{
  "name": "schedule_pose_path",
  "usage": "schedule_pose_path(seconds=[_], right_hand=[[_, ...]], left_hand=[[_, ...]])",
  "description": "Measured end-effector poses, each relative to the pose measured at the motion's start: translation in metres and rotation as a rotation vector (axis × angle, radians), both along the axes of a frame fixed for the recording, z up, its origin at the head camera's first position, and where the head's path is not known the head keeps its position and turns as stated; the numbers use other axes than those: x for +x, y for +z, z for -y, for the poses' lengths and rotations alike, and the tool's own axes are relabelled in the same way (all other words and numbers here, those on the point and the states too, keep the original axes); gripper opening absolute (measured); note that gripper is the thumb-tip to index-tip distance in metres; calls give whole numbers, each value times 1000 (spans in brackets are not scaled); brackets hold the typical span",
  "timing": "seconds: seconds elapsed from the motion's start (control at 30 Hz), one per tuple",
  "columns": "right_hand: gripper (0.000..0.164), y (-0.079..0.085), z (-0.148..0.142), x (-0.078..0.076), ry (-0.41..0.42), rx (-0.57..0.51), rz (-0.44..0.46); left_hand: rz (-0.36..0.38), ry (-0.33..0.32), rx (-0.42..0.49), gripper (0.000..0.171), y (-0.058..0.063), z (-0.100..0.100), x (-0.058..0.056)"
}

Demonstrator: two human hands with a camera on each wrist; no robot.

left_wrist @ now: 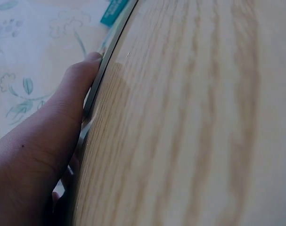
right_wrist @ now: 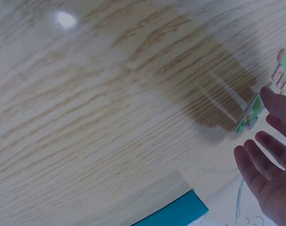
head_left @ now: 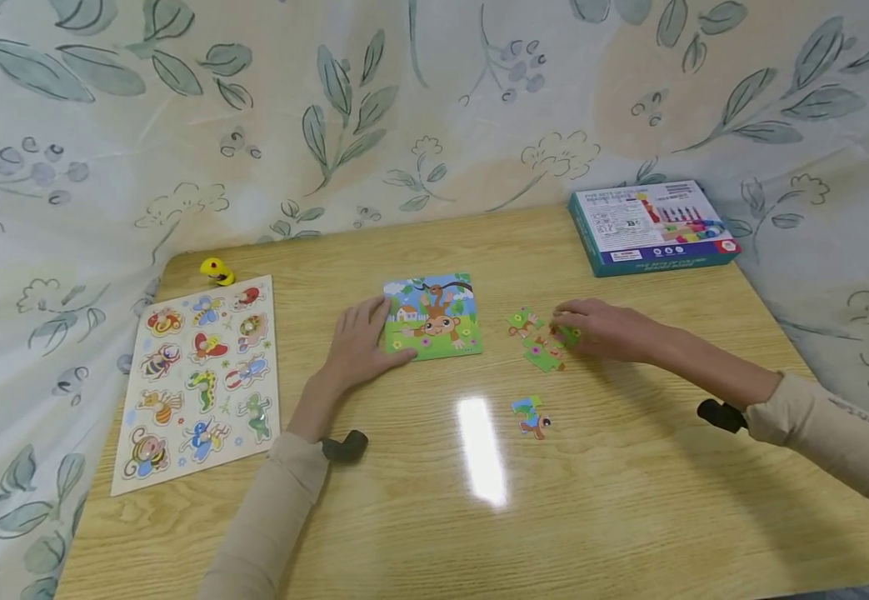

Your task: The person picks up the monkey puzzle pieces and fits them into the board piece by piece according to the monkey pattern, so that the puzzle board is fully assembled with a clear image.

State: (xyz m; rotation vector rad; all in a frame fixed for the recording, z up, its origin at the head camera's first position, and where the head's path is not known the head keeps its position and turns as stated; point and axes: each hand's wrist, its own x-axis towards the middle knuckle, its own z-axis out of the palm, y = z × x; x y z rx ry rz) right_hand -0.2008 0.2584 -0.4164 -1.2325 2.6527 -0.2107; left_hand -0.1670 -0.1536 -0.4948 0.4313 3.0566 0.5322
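My left hand rests along the left side of a square monkey picture board, fingers loosely extended and thumb at its lower edge. In the left wrist view the thumb lies against the board's thin edge. My right hand pinches a green jigsaw piece between thumb and index finger, the other fingers spread. That piece is tilted up at the tabletop. Beside it lie a jigsaw piece with a brown monkey part and a green piece with a pink flower. Nearer me lies a blue-and-brown piece.
A wooden insect puzzle board lies at the left of the table, with a small yellow toy behind it. At the back right sits a teal-sided box. A floral cloth hangs behind the table.
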Motion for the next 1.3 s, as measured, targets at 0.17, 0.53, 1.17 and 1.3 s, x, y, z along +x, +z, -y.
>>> schedule_pose_path(seconds=[0.17,0.53,1.17,1.3], right_hand=[[42,-1,2,-1,34,-4,-37],[39,-8,6,-9,102,-74,-106],[41,-5,28,12,157,-109,-70],[38,-8,31,27,180,-111,-41]], left_hand=[[6,2,-4,102,-1,0,0],[-2,-2,-9,102,0,1,-3],[18,5,-16,102,4,0,-3],[20,1,-6,102,4,0,-2]])
